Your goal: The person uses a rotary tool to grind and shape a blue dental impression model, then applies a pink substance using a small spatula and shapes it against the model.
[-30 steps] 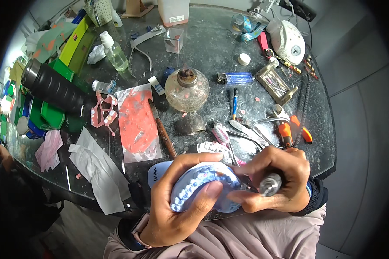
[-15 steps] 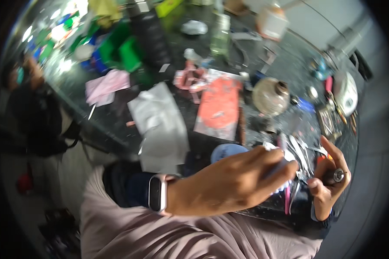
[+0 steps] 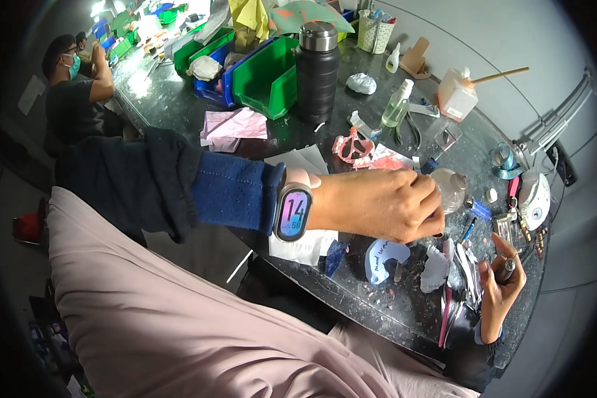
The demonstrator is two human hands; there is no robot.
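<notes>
My left hand (image 3: 385, 205), with a smartwatch (image 3: 293, 212) on its wrist, reaches across the table with fingers curled together. Its fingertips point down beside a round glass spirit lamp (image 3: 454, 191); what they hold, if anything, is hidden. My right hand (image 3: 499, 288), at the right edge, grips a slim tool with a round metal end (image 3: 509, 266) between thumb and fingers. Next to it lie metal hand tools (image 3: 469, 278), a pink-handled one (image 3: 446, 298) and a white irregular piece (image 3: 434, 268). An arch-shaped pale blue piece with handwriting (image 3: 380, 261) lies below my left hand.
Pink wax scraps (image 3: 353, 148) and white paper (image 3: 292, 251) lie around my left forearm. Farther back stand a black bottle (image 3: 317, 73), green bins (image 3: 266, 83), a spray bottle (image 3: 397, 105) and a liquid container (image 3: 456, 96). A masked person (image 3: 79, 93) sits far left.
My left hand has moved away from the hand tools, up toward the spirit lamp. The white piece now lies uncovered by the tools. My view has shifted; my right hand keeps its tool.
</notes>
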